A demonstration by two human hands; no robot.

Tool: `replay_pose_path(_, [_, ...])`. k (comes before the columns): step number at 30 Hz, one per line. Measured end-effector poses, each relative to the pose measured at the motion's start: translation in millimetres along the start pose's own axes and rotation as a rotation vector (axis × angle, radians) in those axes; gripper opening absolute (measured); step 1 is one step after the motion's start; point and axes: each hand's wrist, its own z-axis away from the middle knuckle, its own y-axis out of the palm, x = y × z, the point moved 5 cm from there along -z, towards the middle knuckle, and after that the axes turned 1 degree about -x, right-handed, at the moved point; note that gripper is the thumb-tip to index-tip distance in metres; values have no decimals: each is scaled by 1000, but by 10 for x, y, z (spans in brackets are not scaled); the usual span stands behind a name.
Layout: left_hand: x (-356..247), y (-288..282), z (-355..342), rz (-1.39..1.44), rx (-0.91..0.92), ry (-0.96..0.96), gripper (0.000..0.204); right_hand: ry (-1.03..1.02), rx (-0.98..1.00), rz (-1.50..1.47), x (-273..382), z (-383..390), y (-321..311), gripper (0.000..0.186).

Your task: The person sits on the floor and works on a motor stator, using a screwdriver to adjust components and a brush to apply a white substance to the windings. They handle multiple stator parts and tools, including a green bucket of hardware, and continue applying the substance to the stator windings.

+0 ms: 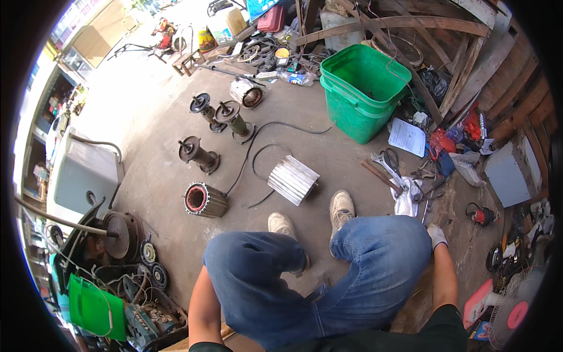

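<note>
- The right hand (437, 236), in a white glove, is beside the right knee in blue jeans (390, 240); I cannot tell if it is wide, narrow or holding something.
- The left hand is out of sight, so I cannot tell how it is.
- A thin, shiny silver metal tool (426, 211) lies just ahead of the right hand.
- A crumpled white cloth (406, 204) is ahead and left of that hand.
- A silver metal block with ridges (293, 180) (like a fat comb) sits farther left.
- A tall green plastic bucket (352, 111) stands far ahead.
</note>
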Motion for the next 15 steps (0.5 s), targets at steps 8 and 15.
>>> replay_pose_path(8, [-1292,-928,-766,-161,-13,167,51,-217,-414,-168,1344,-162,-2360,67])
replay_pose_path(15, [-3693,-1462,-1554,-473,-148,603,51,-657,-658,43,3957,-586,-3836,68])
